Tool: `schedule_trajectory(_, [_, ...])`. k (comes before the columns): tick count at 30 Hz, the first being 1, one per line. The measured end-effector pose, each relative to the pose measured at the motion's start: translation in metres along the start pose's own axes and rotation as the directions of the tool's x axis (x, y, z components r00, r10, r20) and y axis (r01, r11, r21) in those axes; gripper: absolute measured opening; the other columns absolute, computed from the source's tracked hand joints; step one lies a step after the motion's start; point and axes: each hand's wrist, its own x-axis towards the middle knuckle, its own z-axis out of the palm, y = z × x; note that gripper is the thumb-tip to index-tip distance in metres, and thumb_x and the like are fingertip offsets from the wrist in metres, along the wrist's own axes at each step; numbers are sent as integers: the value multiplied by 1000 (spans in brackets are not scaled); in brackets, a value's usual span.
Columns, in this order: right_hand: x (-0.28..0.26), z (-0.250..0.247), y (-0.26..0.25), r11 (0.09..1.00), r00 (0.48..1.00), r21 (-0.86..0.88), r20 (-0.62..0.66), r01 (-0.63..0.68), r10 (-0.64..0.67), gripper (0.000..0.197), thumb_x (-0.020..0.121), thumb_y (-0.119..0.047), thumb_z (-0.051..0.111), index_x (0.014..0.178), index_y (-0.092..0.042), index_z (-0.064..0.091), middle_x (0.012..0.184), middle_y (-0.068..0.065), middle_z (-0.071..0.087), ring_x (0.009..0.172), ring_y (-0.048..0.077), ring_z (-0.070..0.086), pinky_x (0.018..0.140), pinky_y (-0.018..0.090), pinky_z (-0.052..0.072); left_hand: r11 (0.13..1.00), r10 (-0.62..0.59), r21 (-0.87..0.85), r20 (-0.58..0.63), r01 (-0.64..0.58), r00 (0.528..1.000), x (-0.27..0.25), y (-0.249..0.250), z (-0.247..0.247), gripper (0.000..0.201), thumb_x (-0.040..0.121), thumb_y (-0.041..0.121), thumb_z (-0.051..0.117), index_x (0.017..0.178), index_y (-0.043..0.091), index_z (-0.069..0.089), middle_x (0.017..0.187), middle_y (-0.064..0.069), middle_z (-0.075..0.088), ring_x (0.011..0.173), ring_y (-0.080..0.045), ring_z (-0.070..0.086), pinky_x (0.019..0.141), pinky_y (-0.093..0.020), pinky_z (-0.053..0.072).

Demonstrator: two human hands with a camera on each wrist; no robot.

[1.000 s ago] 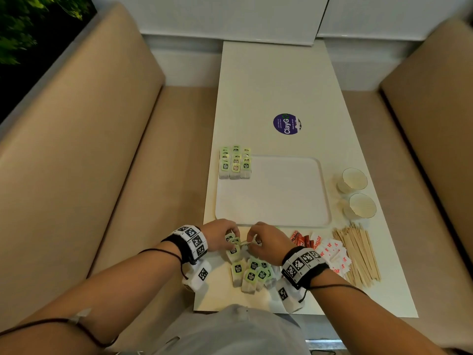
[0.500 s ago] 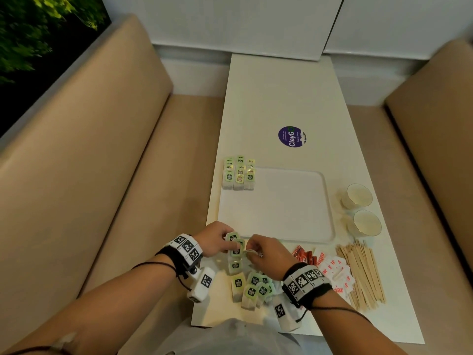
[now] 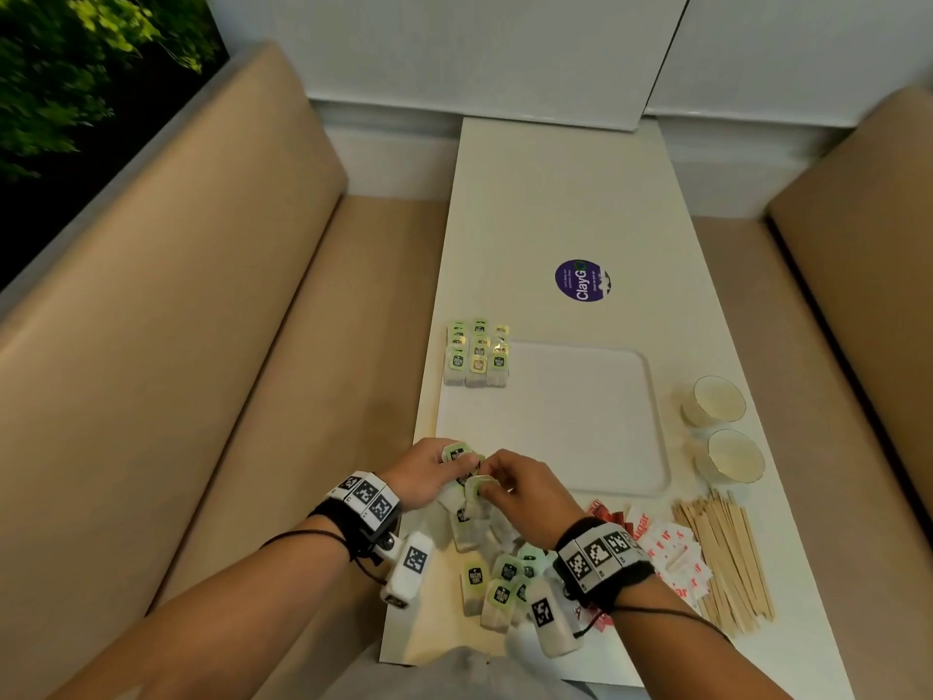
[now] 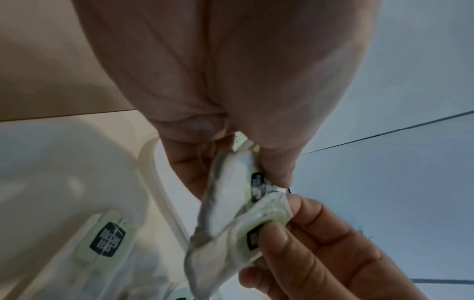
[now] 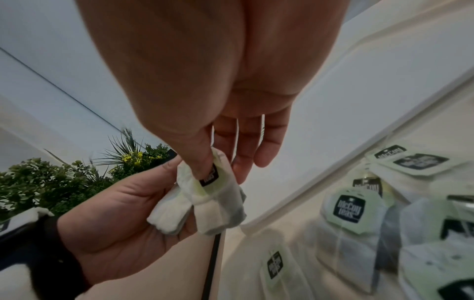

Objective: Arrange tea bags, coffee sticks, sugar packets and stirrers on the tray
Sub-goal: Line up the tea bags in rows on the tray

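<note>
Tea bags [image 3: 457,456] fill the left hand [image 3: 424,477], which grips a small bunch of them just off the tray's near left corner, above the table. Beside it, the right hand [image 3: 525,495] pinches one more tea bag [image 3: 477,485] between thumb and fingertips, its green tag upward, touching the bunch in the left hand. From the left wrist view the held bags [image 4: 231,203] overlap, the right hand's fingers [image 4: 295,253] curled round the nearer one. The right wrist view shows the thumb pressed on the black label of the pinched bag [image 5: 212,182].

Loose tea bags [image 3: 497,583] lie in a heap at the table's near edge, under and between the wrists. Neat rows of tea bags [image 3: 477,358] sit at the far left corner of the white tray [image 3: 580,421], partly over its rim. Near the right wrist lie red sticks [image 3: 603,512] and white sugar packets [image 3: 671,553], with wooden stirrers [image 3: 727,553] beside them toward the table's right edge. Two paper cups [image 3: 717,404] stand just right of the tray. A purple sticker [image 3: 583,281] marks the middle of the table [image 3: 555,194].
</note>
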Motion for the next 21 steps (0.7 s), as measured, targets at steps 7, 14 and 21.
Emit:
schedule_trajectory(7, [11, 4, -7, 996, 991, 81, -131, -29, 40, 3, 96, -25, 65, 96, -26, 63, 100, -5, 62, 75, 7, 61, 70, 20, 48, 981, -53, -190, -20, 48, 998, -3, 6, 3, 48, 86, 66, 61, 92, 20, 74, 86, -11, 71, 80, -27, 60, 76, -42, 47])
schedule_trajectory(14, [25, 8, -4, 993, 977, 103, -199, -57, 77, 7, 93, -24, 68, 100, -27, 68, 89, -3, 68, 81, 13, 62, 78, 30, 54, 899, -192, -393, 47, 195, 980, -3, 19, 5, 31, 101, 42, 49, 109, 16, 65, 99, -10, 73, 95, -33, 71, 76, -43, 61])
schedule_trajectory(21, [37, 3, -7, 982, 977, 186, -202, -37, 75, 9, 94, -16, 66, 100, -23, 69, 86, -8, 68, 73, 2, 59, 70, 16, 50, 942, -146, -308, -10, 136, 989, 2, 13, -1, 20, 92, 3, 69, 109, 12, 63, 96, -5, 73, 89, -19, 73, 64, -29, 60])
